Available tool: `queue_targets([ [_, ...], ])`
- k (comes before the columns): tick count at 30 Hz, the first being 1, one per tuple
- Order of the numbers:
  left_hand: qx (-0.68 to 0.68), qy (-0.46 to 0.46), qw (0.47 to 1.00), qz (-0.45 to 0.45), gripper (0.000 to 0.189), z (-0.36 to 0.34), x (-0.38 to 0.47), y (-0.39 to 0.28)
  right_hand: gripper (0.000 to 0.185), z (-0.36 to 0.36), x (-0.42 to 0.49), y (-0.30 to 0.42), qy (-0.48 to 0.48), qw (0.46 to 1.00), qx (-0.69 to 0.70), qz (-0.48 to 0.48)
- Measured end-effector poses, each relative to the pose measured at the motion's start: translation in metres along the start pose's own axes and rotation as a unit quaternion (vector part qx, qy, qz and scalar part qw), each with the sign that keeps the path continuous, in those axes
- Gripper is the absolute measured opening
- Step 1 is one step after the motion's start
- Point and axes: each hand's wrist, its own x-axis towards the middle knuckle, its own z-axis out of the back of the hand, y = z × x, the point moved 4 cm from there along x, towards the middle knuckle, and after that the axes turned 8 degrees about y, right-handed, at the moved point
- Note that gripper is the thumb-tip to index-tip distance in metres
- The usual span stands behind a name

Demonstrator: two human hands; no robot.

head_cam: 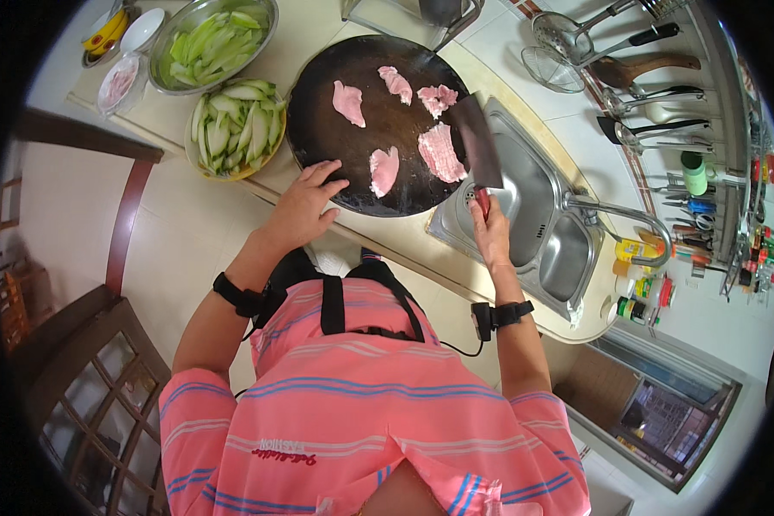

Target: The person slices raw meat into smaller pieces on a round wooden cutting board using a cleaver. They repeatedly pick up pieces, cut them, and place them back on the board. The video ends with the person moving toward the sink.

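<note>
My right hand (492, 231) grips the red handle of a cleaver (476, 143), whose broad dark blade stands over the right edge of a round dark chopping board (335, 145). Beside the blade lies a scored slab of raw meat (441, 153). My left hand (303, 206) rests with spread fingers at the board's lower left rim and holds nothing. To its right is a pale pink slice of meat (384, 171). Farther up lie another slice (349, 103), a narrow piece (395, 84) and a crumpled piece (437, 100).
A plate of sliced green vegetable (237, 129) and a metal bowl of paler green slices (216, 45) stand left of the board. A small bowl (120, 84) holds something pinkish. The steel sink (522, 187) with its curved faucet (625, 216) lies right. Ladles and strainers (555, 68) hang on the wall.
</note>
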Motion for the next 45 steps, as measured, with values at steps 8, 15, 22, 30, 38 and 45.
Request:
queue_targets([
  [8,0.023,-0.15,0.98,0.131,0.044,-0.027,-0.001,-0.059,0.037,0.028,0.023,-0.01,0.106,0.988,0.054,0.102],
  [15,0.002,-0.167,0.957,0.236,0.043,-0.08,-0.018,-0.121,0.032,0.042,0.052,-0.014,0.164,0.966,-0.041,0.197],
  [22,0.005,-0.158,0.943,0.292,0.042,-0.102,-0.037,-0.136,0.035,0.042,0.078,-0.01,0.244,0.936,-0.082,0.24],
  [30,0.007,-0.199,0.922,0.333,0.041,-0.108,-0.044,-0.15,0.038,0.043,0.082,-0.005,0.235,0.919,-0.106,0.299],
  [38,0.021,-0.182,0.913,0.364,0.041,-0.115,-0.045,-0.161,0.04,0.041,0.084,-0.007,0.27,0.916,-0.062,0.29],
  [45,0.014,-0.193,0.909,0.368,0.042,-0.118,-0.037,-0.165,0.039,0.043,0.096,-0.009,0.264,0.911,-0.11,0.296],
])
